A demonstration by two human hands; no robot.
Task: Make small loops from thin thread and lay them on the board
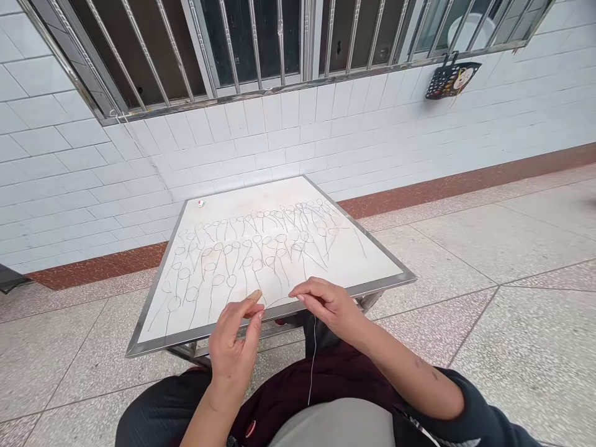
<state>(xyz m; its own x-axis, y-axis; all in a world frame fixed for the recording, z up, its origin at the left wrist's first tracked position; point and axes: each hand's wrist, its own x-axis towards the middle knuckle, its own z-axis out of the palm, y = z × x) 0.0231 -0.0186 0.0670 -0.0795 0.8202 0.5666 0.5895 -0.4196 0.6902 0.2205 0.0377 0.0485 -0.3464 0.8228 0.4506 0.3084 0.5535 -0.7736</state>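
Observation:
Both my hands are raised over the near edge of a white table (367,270). My left hand (234,335) is pinched, thumb against fingers, and a tan wrap covers one fingertip. My right hand (328,305) pinches thumb to forefinger on a thin strand. A fine piece of the strand (279,304) seems to run between the two pinches. From below my right hand a pale thread (313,357) hangs down to my lap. Many thin dark loops with long tails (281,238) lie in rows across the tabletop, some overlapping towards the right. Whether they are thread or wire, I cannot tell.
A small white and red object (200,203) sits at the table's far left corner. Behind stands a white tiled wall (261,149) with a barred window (254,43). A dark patterned bag (451,79) hangs from the bars. Speckled floor tiles (526,323) surround the table.

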